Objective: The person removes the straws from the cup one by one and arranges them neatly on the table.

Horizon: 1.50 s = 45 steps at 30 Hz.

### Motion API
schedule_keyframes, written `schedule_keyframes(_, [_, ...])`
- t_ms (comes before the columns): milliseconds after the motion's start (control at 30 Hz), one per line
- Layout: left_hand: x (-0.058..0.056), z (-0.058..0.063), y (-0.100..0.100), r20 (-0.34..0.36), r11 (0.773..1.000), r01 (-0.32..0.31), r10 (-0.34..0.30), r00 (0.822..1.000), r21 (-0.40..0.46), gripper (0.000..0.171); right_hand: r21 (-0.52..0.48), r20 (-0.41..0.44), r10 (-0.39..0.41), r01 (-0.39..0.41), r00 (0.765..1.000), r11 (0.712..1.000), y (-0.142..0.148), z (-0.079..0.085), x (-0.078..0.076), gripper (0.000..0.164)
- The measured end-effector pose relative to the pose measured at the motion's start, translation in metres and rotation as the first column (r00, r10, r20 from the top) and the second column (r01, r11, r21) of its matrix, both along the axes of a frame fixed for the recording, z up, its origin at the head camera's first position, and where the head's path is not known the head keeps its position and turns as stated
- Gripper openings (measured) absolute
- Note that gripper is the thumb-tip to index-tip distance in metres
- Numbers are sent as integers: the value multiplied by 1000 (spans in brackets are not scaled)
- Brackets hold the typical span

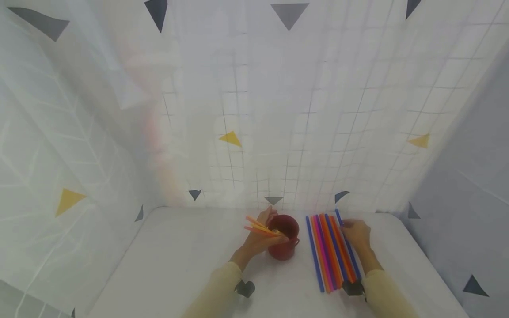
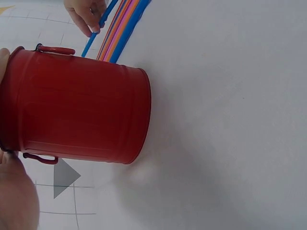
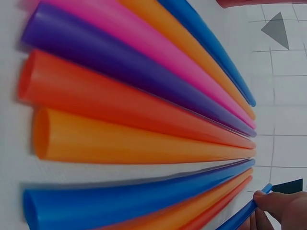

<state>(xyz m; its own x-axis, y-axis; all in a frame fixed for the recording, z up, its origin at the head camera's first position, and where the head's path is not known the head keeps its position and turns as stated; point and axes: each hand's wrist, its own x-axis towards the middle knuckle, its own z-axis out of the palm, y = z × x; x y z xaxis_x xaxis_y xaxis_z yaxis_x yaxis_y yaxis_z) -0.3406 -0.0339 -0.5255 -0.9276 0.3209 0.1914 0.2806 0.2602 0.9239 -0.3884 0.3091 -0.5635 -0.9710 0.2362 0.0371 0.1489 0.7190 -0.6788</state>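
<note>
A small red metal bucket (image 1: 283, 252) with little side handles stands on the white table, its round mouth facing up. At its left side is my left hand (image 1: 256, 244), gripping it near the rim; the fingers show at the rim in the left wrist view. Several orange and yellow straws (image 1: 260, 227) stick out of the bucket's mouth, leaning left over that hand. To the right, straws in blue, orange, pink, purple and red (image 1: 327, 247) lie side by side. My right hand (image 1: 357, 232) pinches the far end of the rightmost blue straw (image 1: 351, 256) between thumb and fingers.
The white table (image 1: 171, 260) has a back edge close beyond the bucket and the straws. Behind it hangs a pale sheet (image 1: 270, 110) with grid lines and triangles, and similar sheets enclose the left and right sides.
</note>
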Motion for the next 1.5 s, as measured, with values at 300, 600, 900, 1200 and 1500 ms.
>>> schedule_keyframes(300, [8,11,0,3,1000,8,-8,1000,-6,103,-10,49,-51,52,997,999,0,-14,-1,35])
schedule_keyframes(600, [-4,-6,2,5,1000,1,-1,1000,-3,105,-7,32,-25,25,999,1000,6,-19,1,36])
schedule_keyframes(900, [13,21,-1,-20,999,36,-36,999,8,101,8,-24,36,-36,999,999,8,-19,4,34])
schedule_keyframes(1200, [1,6,1,-23,1000,13,-12,1000,11,104,9,-61,25,-25,998,1000,9,-14,3,33])
schedule_keyframes(1500, [-2,-4,2,-26,1000,-13,13,1000,-14,104,-35,-128,162,-168,978,985,-13,20,5,35])
